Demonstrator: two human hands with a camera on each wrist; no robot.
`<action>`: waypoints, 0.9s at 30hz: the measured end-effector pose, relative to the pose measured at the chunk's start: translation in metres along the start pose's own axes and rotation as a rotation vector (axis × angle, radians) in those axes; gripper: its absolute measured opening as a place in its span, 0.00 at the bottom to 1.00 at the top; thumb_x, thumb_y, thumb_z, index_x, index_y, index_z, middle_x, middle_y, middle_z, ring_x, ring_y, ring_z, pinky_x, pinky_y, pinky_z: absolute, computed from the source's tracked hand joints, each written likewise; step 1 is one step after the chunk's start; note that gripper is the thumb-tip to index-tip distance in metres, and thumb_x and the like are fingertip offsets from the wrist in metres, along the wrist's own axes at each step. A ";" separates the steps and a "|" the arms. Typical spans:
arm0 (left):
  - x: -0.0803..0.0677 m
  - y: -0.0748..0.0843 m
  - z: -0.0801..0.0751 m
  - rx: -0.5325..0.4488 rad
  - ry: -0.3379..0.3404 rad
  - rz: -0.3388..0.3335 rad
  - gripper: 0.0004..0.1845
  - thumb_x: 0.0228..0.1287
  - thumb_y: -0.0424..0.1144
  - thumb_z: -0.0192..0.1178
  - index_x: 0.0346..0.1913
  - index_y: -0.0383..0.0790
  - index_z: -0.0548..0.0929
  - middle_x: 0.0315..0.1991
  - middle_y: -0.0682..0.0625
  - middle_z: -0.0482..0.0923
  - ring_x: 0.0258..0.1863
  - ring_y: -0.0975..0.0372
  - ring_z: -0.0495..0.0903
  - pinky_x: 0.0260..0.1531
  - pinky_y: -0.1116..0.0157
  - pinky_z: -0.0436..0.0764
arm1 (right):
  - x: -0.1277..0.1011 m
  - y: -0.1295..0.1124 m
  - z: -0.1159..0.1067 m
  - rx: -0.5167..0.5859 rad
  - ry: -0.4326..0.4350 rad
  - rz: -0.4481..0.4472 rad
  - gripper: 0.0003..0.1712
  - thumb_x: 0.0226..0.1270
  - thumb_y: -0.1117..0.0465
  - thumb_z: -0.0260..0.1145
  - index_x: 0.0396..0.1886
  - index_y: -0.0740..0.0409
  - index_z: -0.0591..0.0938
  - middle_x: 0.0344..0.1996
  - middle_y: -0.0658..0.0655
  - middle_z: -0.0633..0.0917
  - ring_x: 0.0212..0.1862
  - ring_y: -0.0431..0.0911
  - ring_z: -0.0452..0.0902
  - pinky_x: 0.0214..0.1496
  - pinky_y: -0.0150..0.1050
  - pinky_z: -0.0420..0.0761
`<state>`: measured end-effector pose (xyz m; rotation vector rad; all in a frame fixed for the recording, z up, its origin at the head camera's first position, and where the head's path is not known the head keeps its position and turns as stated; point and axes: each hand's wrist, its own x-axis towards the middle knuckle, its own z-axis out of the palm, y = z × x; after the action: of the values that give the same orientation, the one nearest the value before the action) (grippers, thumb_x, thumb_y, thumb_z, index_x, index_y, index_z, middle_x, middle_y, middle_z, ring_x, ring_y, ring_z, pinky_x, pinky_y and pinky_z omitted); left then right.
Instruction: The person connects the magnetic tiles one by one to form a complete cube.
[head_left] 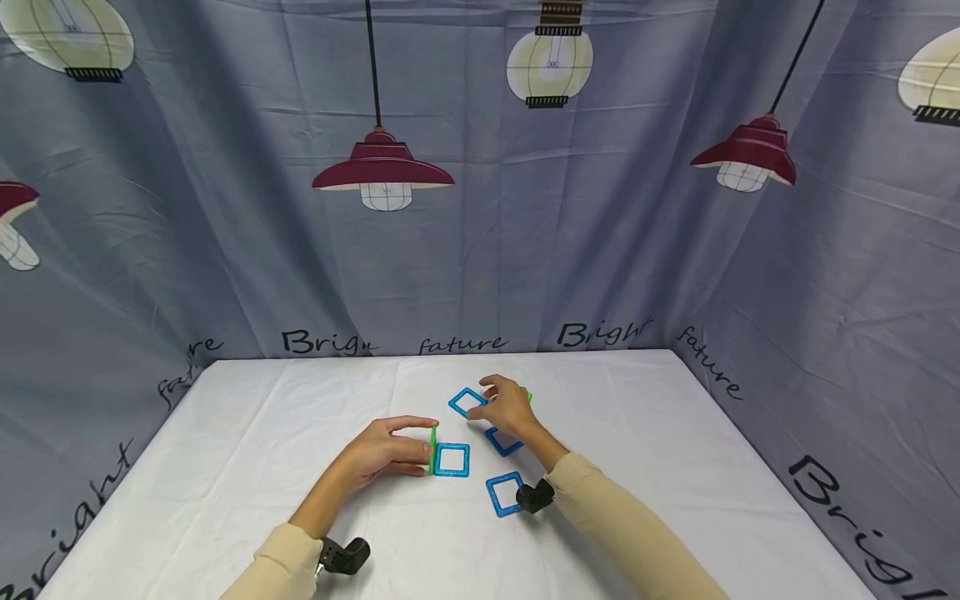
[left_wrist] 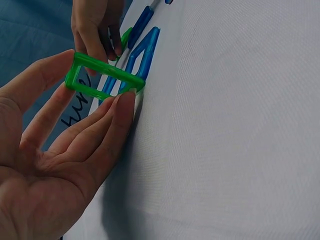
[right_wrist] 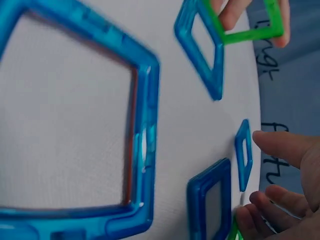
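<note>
My left hand [head_left: 386, 450] pinches a green square magnetic tile [left_wrist: 107, 68], holding it upright on edge with fingers at its top and lower side. Right alongside it a blue square magnetic tile [head_left: 468, 460] lies flat, its edge against the green tile's foot. My right hand [head_left: 512, 408] hovers over the back of the table, thumb and fingers apart and nothing between them. Close to its thumb is a second blue tile [head_left: 459, 396]. Another green piece [head_left: 529, 397] shows just past the right hand, mostly hidden by it.
A darker blue tile [head_left: 494, 442], thick-looking in the right wrist view, lies under the right wrist. Nearer the front, one more blue tile [head_left: 492, 497] is partly covered by the black wrist camera [head_left: 535, 497]. A patterned grey curtain [head_left: 465, 275] hangs behind the white table [head_left: 300, 400].
</note>
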<state>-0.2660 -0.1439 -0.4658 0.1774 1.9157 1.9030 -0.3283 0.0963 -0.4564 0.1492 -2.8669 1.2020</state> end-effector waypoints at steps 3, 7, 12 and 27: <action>0.001 0.000 0.001 0.003 -0.003 -0.003 0.31 0.61 0.32 0.70 0.68 0.33 0.76 0.40 0.40 0.88 0.37 0.58 0.88 0.43 0.54 0.89 | 0.005 0.004 0.003 -0.009 0.023 0.027 0.34 0.54 0.57 0.81 0.60 0.61 0.81 0.52 0.63 0.85 0.55 0.58 0.75 0.55 0.53 0.82; 0.004 0.001 0.002 0.005 -0.014 -0.001 0.32 0.60 0.32 0.72 0.68 0.33 0.76 0.40 0.41 0.88 0.37 0.58 0.88 0.44 0.54 0.89 | 0.007 0.008 0.005 -0.027 0.035 0.024 0.32 0.53 0.57 0.81 0.58 0.63 0.82 0.52 0.63 0.86 0.56 0.59 0.76 0.59 0.54 0.80; 0.004 0.001 0.001 0.008 -0.015 -0.007 0.32 0.61 0.31 0.71 0.69 0.33 0.75 0.41 0.42 0.88 0.38 0.58 0.87 0.44 0.54 0.89 | 0.008 0.010 0.007 -0.081 0.024 0.006 0.30 0.53 0.56 0.81 0.55 0.62 0.84 0.50 0.61 0.86 0.55 0.56 0.77 0.60 0.52 0.81; 0.000 0.001 -0.002 0.002 -0.006 -0.011 0.32 0.61 0.33 0.71 0.69 0.33 0.75 0.43 0.38 0.88 0.39 0.55 0.89 0.44 0.53 0.89 | 0.007 -0.006 0.010 -0.146 -0.090 -0.041 0.27 0.47 0.61 0.84 0.50 0.59 0.87 0.44 0.57 0.87 0.49 0.51 0.79 0.57 0.49 0.82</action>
<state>-0.2671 -0.1454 -0.4645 0.1733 1.9109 1.8914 -0.3351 0.0845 -0.4592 0.2631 -2.9992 0.9993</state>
